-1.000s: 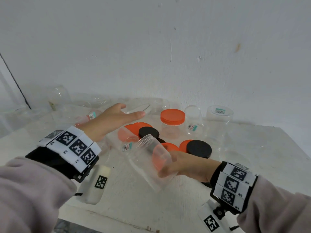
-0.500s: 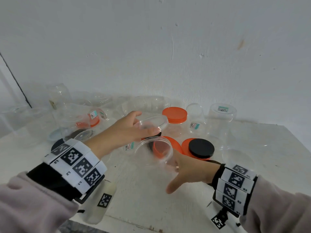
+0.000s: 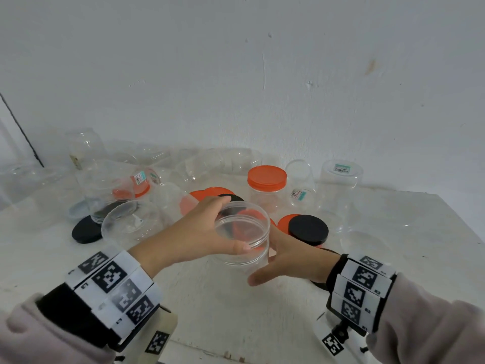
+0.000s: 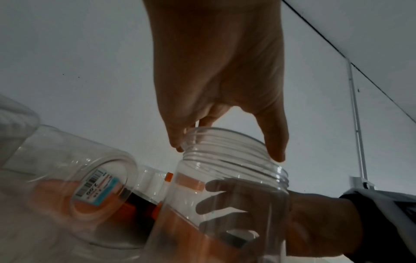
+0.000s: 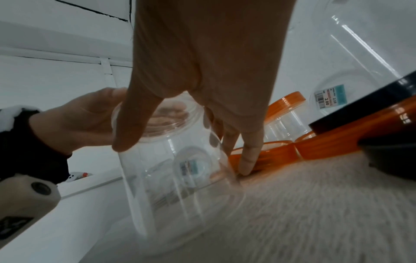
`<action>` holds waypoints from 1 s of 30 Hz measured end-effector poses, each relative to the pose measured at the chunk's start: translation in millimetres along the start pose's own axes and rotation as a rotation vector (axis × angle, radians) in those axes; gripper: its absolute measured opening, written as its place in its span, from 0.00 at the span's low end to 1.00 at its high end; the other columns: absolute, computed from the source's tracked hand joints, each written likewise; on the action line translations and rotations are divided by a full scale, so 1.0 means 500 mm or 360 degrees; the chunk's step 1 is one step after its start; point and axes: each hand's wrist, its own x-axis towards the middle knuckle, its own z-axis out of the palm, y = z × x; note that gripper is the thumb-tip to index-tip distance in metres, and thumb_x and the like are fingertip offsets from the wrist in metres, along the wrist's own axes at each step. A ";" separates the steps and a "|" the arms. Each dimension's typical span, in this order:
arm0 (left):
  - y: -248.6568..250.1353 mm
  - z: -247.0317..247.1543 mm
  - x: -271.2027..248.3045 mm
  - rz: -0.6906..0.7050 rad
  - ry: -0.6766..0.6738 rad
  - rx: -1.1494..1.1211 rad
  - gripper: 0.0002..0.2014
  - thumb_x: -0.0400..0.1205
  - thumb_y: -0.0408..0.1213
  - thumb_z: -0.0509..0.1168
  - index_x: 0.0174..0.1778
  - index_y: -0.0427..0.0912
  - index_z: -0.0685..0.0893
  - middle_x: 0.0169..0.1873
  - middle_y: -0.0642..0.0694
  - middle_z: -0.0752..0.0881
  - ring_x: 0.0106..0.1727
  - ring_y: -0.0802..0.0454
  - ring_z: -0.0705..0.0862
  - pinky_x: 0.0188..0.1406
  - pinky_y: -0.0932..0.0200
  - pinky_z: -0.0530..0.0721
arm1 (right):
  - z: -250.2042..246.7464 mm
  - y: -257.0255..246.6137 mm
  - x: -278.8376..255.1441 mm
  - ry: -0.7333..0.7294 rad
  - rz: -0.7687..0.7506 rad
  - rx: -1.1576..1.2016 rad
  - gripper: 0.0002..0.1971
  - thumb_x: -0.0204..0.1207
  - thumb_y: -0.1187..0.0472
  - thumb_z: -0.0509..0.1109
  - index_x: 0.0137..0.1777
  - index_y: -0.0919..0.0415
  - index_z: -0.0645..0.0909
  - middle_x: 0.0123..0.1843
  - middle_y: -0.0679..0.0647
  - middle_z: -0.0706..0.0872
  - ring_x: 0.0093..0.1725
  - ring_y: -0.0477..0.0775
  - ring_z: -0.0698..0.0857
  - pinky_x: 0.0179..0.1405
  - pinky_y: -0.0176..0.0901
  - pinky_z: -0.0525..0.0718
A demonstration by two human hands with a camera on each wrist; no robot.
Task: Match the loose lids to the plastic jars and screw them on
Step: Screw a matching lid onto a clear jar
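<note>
White table [image 3: 236,311] near its front edge now carries your clear jar [image 3: 242,240] upright rather than tilted — left hand [image 3: 194,235] pinching its threaded rim, right hand [image 3: 291,261] clasping its body — mouth bare, ready for a lid.

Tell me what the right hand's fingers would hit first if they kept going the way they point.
Probably the loose orange lid behind the clear jar. The right hand holds the jar, and one fingertip already seems to reach the lid; contact is unclear.
</note>
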 end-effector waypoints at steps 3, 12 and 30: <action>-0.003 0.008 -0.001 -0.0020 0.0007 0.0061 0.48 0.67 0.57 0.78 0.80 0.59 0.60 0.68 0.68 0.62 0.72 0.72 0.63 0.69 0.68 0.63 | -0.010 0.003 -0.004 0.0078 0.0015 -0.0034 0.55 0.59 0.56 0.87 0.80 0.36 0.55 0.73 0.33 0.70 0.75 0.38 0.69 0.76 0.46 0.71; 0.016 0.031 0.004 0.0048 -0.0044 0.0126 0.55 0.67 0.57 0.78 0.84 0.54 0.52 0.79 0.65 0.55 0.76 0.68 0.58 0.68 0.66 0.60 | -0.028 0.012 -0.009 0.0152 -0.0019 -0.0070 0.53 0.60 0.61 0.87 0.80 0.41 0.57 0.70 0.33 0.72 0.70 0.32 0.71 0.69 0.33 0.71; -0.055 0.043 0.026 -0.0077 -0.0264 -0.0338 0.66 0.58 0.51 0.83 0.81 0.68 0.41 0.70 0.69 0.67 0.71 0.66 0.71 0.71 0.65 0.70 | -0.083 -0.104 -0.013 0.0050 -0.0004 -0.0634 0.56 0.62 0.44 0.85 0.83 0.36 0.49 0.74 0.30 0.58 0.74 0.37 0.60 0.69 0.35 0.64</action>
